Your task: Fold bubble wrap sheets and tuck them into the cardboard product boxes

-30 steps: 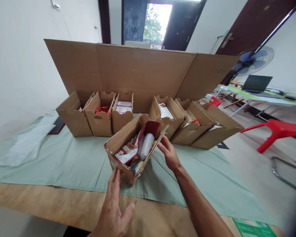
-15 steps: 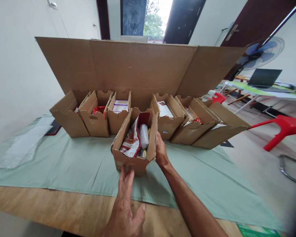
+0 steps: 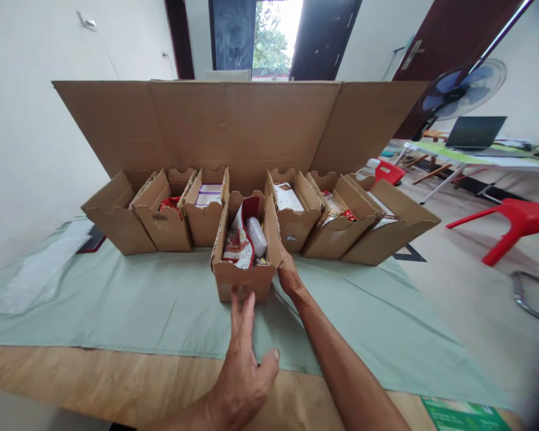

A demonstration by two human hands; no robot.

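In front of me a narrow open-topped cardboard box stands on the green cloth. It holds a red and white printed packet and a clear plastic-wrapped roll; smaller items beneath are partly hidden. My left hand is open, its stretched fingertips at the lower front wall of the box, thumb apart. Against the box's right side lies my right hand, its fingers mostly hidden by the wall. Just behind, a neighbouring box with a white packet stands close to my right hand.
Several similar filled boxes line the back, left and right, before an upright cardboard panel. Bubble wrap lies at the left of the green cloth. A red stool stands on the right.
The box between my hands has moved back, closer to the row behind it. Both hands have gone forward with it, and the view has shifted slightly.
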